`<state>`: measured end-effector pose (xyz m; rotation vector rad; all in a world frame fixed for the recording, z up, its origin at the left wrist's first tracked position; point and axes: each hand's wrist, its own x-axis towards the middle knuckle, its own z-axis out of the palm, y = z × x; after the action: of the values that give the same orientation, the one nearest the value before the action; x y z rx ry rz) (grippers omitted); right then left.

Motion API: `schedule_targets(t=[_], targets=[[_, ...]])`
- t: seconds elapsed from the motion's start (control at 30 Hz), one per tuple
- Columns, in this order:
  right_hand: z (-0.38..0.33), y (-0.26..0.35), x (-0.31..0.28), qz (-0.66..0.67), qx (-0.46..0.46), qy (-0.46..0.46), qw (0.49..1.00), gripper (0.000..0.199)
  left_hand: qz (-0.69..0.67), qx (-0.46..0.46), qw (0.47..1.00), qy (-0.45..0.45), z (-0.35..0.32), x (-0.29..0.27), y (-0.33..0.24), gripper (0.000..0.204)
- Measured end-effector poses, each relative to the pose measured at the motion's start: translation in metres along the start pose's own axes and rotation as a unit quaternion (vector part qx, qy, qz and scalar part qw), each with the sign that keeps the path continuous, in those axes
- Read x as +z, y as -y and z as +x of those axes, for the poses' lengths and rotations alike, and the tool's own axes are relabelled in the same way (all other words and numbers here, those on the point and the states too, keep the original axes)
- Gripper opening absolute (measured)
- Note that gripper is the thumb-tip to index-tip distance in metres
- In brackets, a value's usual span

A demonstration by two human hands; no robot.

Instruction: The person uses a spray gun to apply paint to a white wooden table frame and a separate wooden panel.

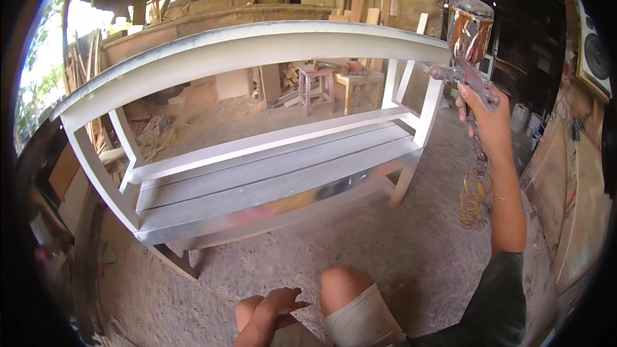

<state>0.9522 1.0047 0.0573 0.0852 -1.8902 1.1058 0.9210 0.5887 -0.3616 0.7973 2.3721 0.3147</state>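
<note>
My right hand (491,112) is raised at the right, wrapped round the handle of a paint spray gun (472,77). On top of the gun sits a paint-streaked cup (471,30), and its nozzle points left toward the white table frame. A coiled yellow air hose (474,196) hangs below. My left hand (283,301) rests over my left knee, its fingers loosely stretched with nothing in them. Before me stands a long table (257,51) with white legs and rails. Its grey slatted lower shelf (276,170) has a front edge smeared with red, yellow and black.
Two small stools stand behind the table, one pinkish (316,86) and one wooden (355,90). Wood scraps and boards lean at the back. Boards (569,192) and a speaker (594,51) line the right side. Dusty, rough floor (283,257) lies around my knees.
</note>
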Motion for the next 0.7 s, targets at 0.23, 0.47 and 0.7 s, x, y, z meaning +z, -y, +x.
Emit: schedule_targets(t=[0.23, 0.47, 0.7], targets=[[-0.023, 0.049, 0.044, 0.030, -0.027, 0.061, 0.997, 0.026, -0.001, 0.025, 0.999, -0.036, -0.012, 0.003, 0.002, 0.071], [-0.033, 0.086, 0.097, 0.067, -0.049, 0.129, 0.988, 0.025, -0.007, 0.027, 0.999, -0.033, -0.026, 0.004, 0.006, 0.074], [-0.049, 0.130, 0.152, 0.109, -0.091, 0.184, 0.973, 0.027, -0.033, 0.079, 0.988, -0.130, -0.048, 0.016, 0.018, 0.060]])
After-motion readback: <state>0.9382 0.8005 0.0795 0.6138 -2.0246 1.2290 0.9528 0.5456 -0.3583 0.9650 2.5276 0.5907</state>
